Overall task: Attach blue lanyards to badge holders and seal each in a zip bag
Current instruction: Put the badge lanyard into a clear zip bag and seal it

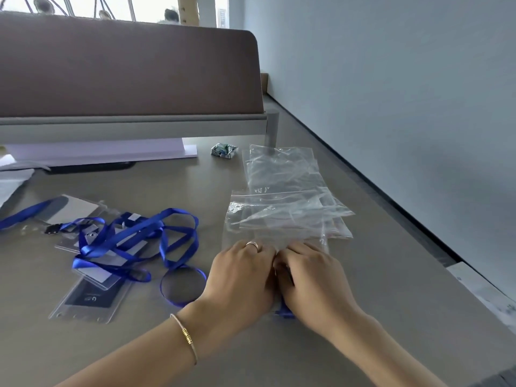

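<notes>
My left hand [243,275] and my right hand [310,277] sit side by side on a clear zip bag [321,244] lying on the desk. Their curled fingertips meet and pinch the bag along its far edge. A bit of blue lanyard [284,313] shows inside the bag under my palms; the rest of its contents is hidden. Left of my hands lies a tangle of loose blue lanyards [134,236] over several clear badge holders [92,297]. A pile of empty zip bags [284,191] lies just beyond my fingers.
A crumpled wrapper [223,150] lies behind the bag pile. A brown divider panel [125,68] and a white shelf base [111,152] close the desk's far side. The wall [391,93] runs along the right edge. White paper [11,180] lies far left.
</notes>
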The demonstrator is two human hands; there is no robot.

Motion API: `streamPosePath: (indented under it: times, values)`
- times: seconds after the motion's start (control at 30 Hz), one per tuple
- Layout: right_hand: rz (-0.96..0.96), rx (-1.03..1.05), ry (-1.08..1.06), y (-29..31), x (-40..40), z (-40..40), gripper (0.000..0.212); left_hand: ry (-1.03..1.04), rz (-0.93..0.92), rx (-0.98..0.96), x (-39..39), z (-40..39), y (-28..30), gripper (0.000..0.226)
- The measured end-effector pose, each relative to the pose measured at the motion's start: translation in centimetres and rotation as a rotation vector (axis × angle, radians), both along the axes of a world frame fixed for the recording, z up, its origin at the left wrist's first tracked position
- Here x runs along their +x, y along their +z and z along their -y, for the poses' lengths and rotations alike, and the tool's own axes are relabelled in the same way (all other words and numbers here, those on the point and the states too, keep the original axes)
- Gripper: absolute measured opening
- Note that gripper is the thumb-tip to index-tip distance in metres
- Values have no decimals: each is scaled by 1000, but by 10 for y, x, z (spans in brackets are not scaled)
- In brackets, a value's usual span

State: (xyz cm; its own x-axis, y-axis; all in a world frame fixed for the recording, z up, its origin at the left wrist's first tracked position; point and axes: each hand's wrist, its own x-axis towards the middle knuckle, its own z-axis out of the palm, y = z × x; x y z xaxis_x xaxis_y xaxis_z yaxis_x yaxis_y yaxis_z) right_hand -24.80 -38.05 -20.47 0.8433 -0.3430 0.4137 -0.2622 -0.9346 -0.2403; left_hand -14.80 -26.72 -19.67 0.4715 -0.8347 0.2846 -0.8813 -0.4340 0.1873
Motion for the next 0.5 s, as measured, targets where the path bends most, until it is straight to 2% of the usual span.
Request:
streamPosePath:
  times: [0.13, 0.2, 0.27, 0.4, 0.5]
  values:
    - [9, 190, -47, 0, 0, -3, 11, 64, 19, -31, 1, 0, -9, 7]
    - [6, 249, -53, -2, -3, -4, 8, 55, 40, -50, 1, -1, -16, 10]
    - [-48, 197, -59, -6, -8, -6, 11, 25, 42, -84, 1, -2, -22, 20]
    - [-296, 166, -67, -14, -17, -10, 60, 15, 1, -37, -2, -8, -23, 41]
    - [-452, 205, -57, -8, -18, -9, 80, 29, -28, 28, -7, -10, -18, 55]
